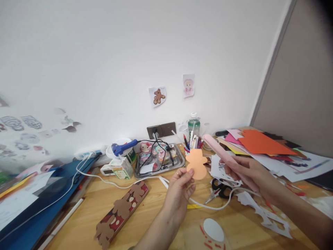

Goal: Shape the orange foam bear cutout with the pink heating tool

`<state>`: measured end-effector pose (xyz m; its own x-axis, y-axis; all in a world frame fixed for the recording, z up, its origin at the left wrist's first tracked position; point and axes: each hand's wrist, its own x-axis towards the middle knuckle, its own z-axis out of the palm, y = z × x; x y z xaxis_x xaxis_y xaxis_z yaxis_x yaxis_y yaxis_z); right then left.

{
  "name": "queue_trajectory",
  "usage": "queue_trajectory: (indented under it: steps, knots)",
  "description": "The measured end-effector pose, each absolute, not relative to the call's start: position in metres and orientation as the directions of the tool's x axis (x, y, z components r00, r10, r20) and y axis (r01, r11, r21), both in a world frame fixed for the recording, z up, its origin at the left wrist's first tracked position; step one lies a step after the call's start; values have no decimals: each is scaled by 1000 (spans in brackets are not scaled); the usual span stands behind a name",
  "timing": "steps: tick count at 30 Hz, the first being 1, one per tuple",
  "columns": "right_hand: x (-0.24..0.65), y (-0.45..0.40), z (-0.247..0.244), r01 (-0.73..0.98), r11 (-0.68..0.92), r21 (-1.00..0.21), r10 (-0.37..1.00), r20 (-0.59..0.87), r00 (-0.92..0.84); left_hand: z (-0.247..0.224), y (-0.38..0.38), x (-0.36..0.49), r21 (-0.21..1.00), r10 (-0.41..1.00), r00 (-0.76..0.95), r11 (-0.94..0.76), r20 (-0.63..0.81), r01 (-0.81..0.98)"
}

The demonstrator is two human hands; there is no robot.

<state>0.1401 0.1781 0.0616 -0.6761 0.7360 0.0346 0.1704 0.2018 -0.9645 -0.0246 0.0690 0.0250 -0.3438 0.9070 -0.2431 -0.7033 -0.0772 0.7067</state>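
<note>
My left hand (182, 182) pinches the lower edge of an orange paper cutout (198, 166) shaped like a figure with a hat, held upright above the table. To its right, my right hand (243, 170) is wrapped round a long pink device (221, 151), its rounded end tilted up and left towards the cutout. A white cable (215, 208) runs below both hands. Under the right hand, black-handled scissors (220, 189) lie on the table. The cutout and the pink device do not touch.
A brown-and-red decorated box (123, 211) lies at the left front. Behind are a metal tray (179, 156), a blue glue gun (123, 147), a pen holder and a green bottle (194, 125). Coloured paper (262, 140) is piled at the right. A white oval (213, 229) lies in front.
</note>
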Motion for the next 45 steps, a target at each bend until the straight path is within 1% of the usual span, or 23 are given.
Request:
queue_trajectory:
  steps: [4,8,10,16,19,23,25,28,31,36,40,42,45]
  knots:
    - [141,174,67,240,277,-930,674,10,-739,26,68,-24,739,908,-344,-61,-237,-671]
    - [141,169,70,275,351,-895,566,-31,-824,28,68,-24,827,906,-355,-11,-229,-561]
    - [142,168,71,272,366,-890,550,-29,-835,29,69,-24,853,904,-358,12,-232,-522]
    - [144,171,75,272,299,-915,598,-42,-800,36,67,-25,876,900,-383,-3,-208,-482]
    - [147,176,78,263,262,-928,662,-26,-749,37,65,-26,868,909,-371,-21,-190,-497]
    - [155,185,82,188,186,-964,747,15,-665,37,65,-27,869,909,-378,-36,-177,-494]
    - [157,186,84,217,225,-950,741,22,-672,38,67,-28,870,897,-398,-33,-192,-493]
    - [156,181,85,310,335,-890,659,-14,-752,39,70,-28,876,877,-418,7,-238,-482]
    - [153,175,86,318,408,-856,594,-16,-805,39,72,-27,886,865,-426,42,-264,-463]
    - [151,168,88,295,394,-870,583,-12,-813,37,73,-22,891,877,-410,44,-251,-452]
    - [148,166,86,291,374,-881,573,-27,-819,35,74,-22,903,879,-432,-3,-202,-429]
    - [149,169,84,293,357,-887,601,-22,-799,36,73,-24,904,874,-451,-34,-180,-425]
    - [153,179,82,303,343,-889,681,13,-733,40,72,-28,899,856,-484,-54,-182,-435]
